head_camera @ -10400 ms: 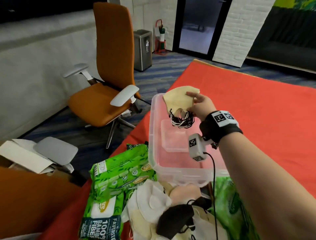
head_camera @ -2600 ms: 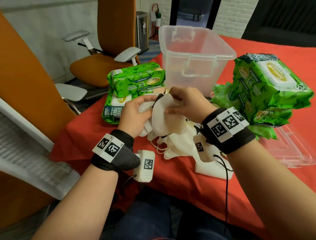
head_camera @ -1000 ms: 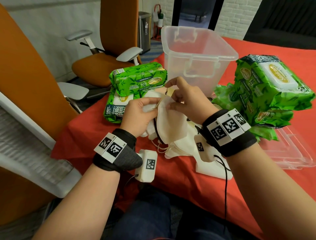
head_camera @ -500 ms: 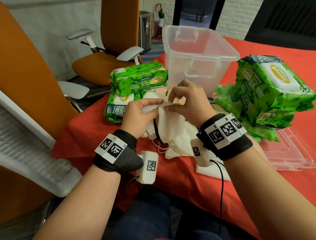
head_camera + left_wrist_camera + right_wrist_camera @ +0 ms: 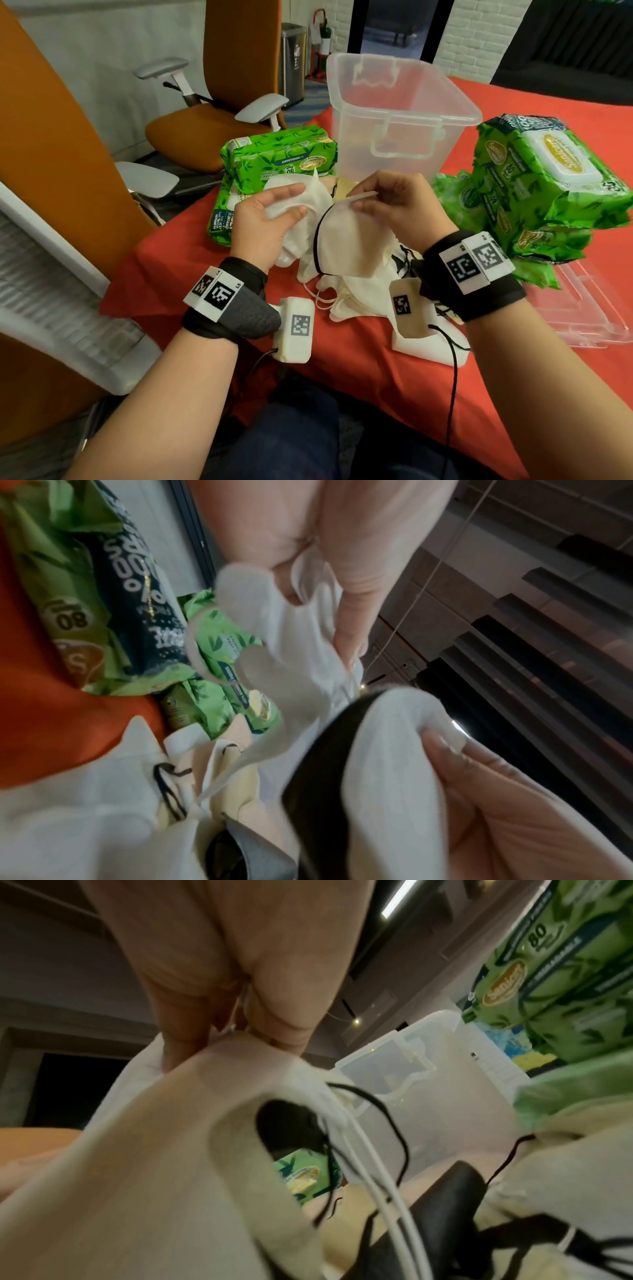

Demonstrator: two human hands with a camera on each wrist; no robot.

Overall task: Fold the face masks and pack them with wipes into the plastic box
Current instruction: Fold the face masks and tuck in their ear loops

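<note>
My left hand (image 5: 270,219) grips a white face mask (image 5: 294,202) (image 5: 291,647) above the red table. My right hand (image 5: 387,205) pinches the top edge of a cream mask (image 5: 346,246) (image 5: 143,1150) with a black ear loop. The two masks hang side by side over a heap of masks (image 5: 346,294). The clear plastic box (image 5: 404,113) stands open behind my hands. Green wipe packs (image 5: 274,161) are stacked at its left, more wipe packs (image 5: 541,185) at its right.
The box's clear lid (image 5: 589,308) lies flat at the right, under the right wipe stack. An orange office chair (image 5: 212,113) stands left of the table (image 5: 376,377). Another orange chair back (image 5: 51,164) is close at my left.
My hands have pulled apart: the left one carries the white mask left, the right one holds the cream mask by its top edge. Earlier they worked together on one bundle.
</note>
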